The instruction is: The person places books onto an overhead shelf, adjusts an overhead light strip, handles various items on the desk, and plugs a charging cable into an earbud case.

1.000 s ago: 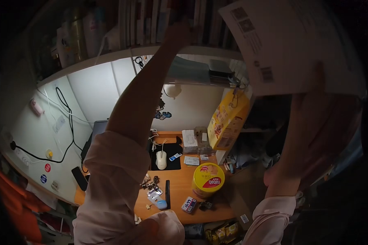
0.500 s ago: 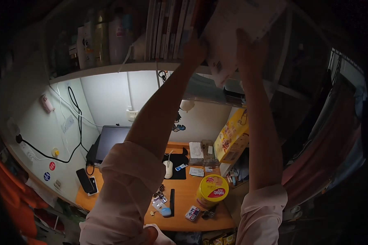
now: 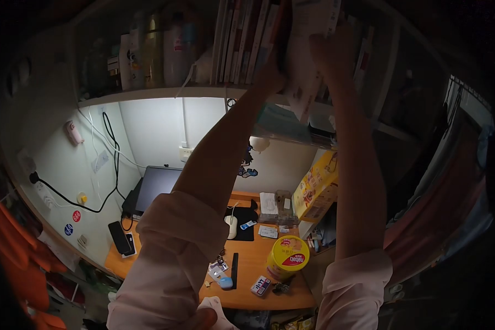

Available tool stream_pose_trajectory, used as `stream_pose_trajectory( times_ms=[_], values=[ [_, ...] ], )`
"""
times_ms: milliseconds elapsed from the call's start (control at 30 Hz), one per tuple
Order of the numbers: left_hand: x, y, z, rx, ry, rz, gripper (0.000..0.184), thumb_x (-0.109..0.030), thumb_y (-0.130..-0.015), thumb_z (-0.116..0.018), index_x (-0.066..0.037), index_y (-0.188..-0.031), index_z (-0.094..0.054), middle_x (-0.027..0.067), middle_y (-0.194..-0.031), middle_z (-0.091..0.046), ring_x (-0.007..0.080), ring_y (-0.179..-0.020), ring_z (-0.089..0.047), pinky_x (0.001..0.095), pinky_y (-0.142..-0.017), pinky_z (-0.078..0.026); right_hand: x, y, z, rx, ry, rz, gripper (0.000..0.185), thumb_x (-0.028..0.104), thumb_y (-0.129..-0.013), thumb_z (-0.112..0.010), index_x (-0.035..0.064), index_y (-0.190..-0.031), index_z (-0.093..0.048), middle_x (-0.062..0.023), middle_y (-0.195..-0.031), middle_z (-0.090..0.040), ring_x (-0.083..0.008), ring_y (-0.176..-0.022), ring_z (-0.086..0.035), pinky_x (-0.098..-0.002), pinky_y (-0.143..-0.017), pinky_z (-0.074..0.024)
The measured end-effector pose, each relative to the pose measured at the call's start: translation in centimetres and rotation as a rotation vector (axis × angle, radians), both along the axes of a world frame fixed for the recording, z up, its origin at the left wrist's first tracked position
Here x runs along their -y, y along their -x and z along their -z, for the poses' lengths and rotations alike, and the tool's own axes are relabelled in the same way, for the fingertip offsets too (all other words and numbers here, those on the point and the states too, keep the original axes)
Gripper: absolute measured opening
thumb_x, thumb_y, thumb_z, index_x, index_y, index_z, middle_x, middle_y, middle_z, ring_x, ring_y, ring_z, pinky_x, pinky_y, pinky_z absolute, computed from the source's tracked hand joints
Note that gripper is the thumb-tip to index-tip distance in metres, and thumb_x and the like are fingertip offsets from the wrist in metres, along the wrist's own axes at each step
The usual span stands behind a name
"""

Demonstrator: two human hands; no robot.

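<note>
- Shelf [image 3: 137, 96]: spans the top, above the lit bench [image 3: 253, 256].
- Row of books [image 3: 242, 44]: upright on the shelf.
- White book [image 3: 302, 55]: roughly upright, right of that row, its lower corner showing past the shelf's front edge.
- Right hand [image 3: 331, 55]: fingers grasping the white book by its right side.
- Left hand [image 3: 270, 75]: beside the book's left side; cannot tell whether its fingers grip.

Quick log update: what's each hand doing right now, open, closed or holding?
Left hand: beside the upright books, grip too dark to tell.
Right hand: closed, holding the pale book.
</note>
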State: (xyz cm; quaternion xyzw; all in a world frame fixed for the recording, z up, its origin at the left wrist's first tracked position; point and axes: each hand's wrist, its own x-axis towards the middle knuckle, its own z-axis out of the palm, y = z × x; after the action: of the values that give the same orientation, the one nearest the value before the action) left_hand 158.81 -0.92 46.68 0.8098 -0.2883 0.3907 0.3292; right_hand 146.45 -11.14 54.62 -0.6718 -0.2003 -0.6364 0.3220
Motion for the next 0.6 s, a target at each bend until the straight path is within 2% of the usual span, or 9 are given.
stream_pose_trajectory(
  times_ms=[33, 67, 133, 267, 333, 467, 533, 567, 600],
  values=[
    [0.0, -0.3, -0.2, -0.053, 0.132, 0.097, 0.068, -0.032, -0.08, -0.051, -0.01, -0.136, -0.019, 0.0244, -0.115, -0.049, 0.0386, -0.1, -0.052, 0.0429, -0.086, -0.042, -1.0, 2.9, -0.1, -0.112, -0.043, -0.024, 0.061, 0.017, -0.07, -0.058, -0.0005, -0.124, -0.033, -0.0225, -0.108, -0.05, -0.0327, -0.097, -0.053, -0.039, -0.081, -0.0439],
    [-0.2, 0.1, -0.5, -0.048, 0.136, 0.101, 0.068, -0.032, -0.08, -0.051, -0.01, -0.136, -0.019, 0.0244, -0.115, -0.049, 0.0386, -0.1, -0.052, 0.0429, -0.086, -0.042, -1.9, 5.8, -0.1, -0.225, -0.085, -0.046, 0.06, 0.017, -0.071, -0.058, 0.0003, -0.123, -0.034, -0.0225, -0.108, -0.051, -0.0324, -0.097, -0.054, -0.0394, -0.08, -0.0441],
    [-0.6, 1.2, -1.1, -0.191, 0.204, 0.249, 0.081, -0.039, -0.081, -0.052, -0.014, -0.139, -0.001, 0.0223, -0.131, -0.035, 0.0371, -0.113, -0.043, 0.0404, -0.093, -0.037, -2.7, 9.1, -0.1, -0.453, -0.174, -0.086, 0.059, 0.018, -0.071, -0.058, 0.0017, -0.123, -0.036, -0.0225, -0.107, -0.051, -0.0318, -0.097, -0.054, -0.0402, -0.08, -0.0446],
    [-0.4, 2.2, -1.6, -0.261, 0.367, 0.529, 0.08, -0.044, -0.083, -0.05, -0.017, -0.139, 0.0, 0.0187, -0.137, -0.027, 0.0339, -0.12, -0.036, 0.0382, -0.097, -0.033, 2.5, 1.4, 0.5, -0.206, -0.004, 0.058, 0.053, 0.019, -0.071, -0.059, 0.0039, -0.118, -0.039, -0.0211, -0.104, -0.053, -0.0307, -0.089, -0.057, -0.0403, -0.075, -0.0464],
    [-0.2, 1.8, -1.4, -0.007, 0.393, 0.602, 0.075, -0.044, -0.086, -0.044, -0.019, -0.139, 0.002, 0.0168, -0.139, -0.025, 0.032, -0.124, -0.03, 0.0377, -0.098, -0.03, 4.7, -1.6, 1.0, -0.054, 0.105, 0.143, 0.049, 0.02, -0.071, -0.059, 0.0053, -0.115, -0.042, -0.0202, -0.102, -0.054, -0.0299, -0.084, -0.058, -0.0403, -0.072, -0.0475],
    [-0.4, 1.3, -1.0, 0.086, 0.319, 0.479, 0.068, -0.041, -0.088, -0.043, -0.018, -0.139, -0.005, 0.0186, -0.133, -0.033, 0.033, -0.118, -0.038, 0.0384, -0.095, -0.034, 7.8, -4.2, -1.5, -0.066, 0.071, 0.146, 0.048, 0.02, -0.072, -0.059, 0.0044, -0.115, -0.042, -0.0204, -0.1, -0.055, -0.0299, -0.083, -0.059, -0.0402, -0.071, -0.0478],
    [-1.1, 1.1, -1.0, -0.054, 0.349, 0.54, 0.06, -0.033, -0.087, -0.046, -0.014, -0.136, -0.019, 0.022, -0.123, -0.044, 0.0353, -0.109, -0.047, 0.0417, -0.092, -0.038, 8.2, -5.4, -2.7, -0.077, 0.063, 0.157, 0.048, 0.02, -0.072, -0.058, 0.0038, -0.114, -0.042, -0.0206, -0.099, -0.055, -0.0298, -0.083, -0.059, -0.0401, -0.07, -0.0479],
    [-1.1, 1.6, -1.0, -0.054, 0.348, 0.537, 0.06, -0.033, -0.087, -0.046, -0.014, -0.136, -0.019, 0.022, -0.123, -0.044, 0.0353, -0.109, -0.047, 0.0417, -0.092, -0.038, 7.4, -5.6, -2.9, -0.08, 0.063, 0.162, 0.048, 0.02, -0.073, -0.058, 0.0035, -0.114, -0.042, -0.0206, -0.098, -0.056, -0.0298, -0.083, -0.059, -0.0401, -0.07, -0.048],
    [-0.9, 2.3, -0.9, -0.055, 0.248, 0.354, 0.054, -0.029, -0.085, -0.047, -0.01, -0.132, -0.025, 0.0232, -0.117, -0.047, 0.0369, -0.104, -0.049, 0.0431, -0.09, -0.039, 6.5, -6.3, -3.7, -0.082, 0.065, 0.165, 0.047, 0.02, -0.073, -0.058, 0.0032, -0.114, -0.042, -0.0207, -0.098, -0.056, -0.0298, -0.083, -0.059, -0.04, -0.069, -0.0481]
  ],
)
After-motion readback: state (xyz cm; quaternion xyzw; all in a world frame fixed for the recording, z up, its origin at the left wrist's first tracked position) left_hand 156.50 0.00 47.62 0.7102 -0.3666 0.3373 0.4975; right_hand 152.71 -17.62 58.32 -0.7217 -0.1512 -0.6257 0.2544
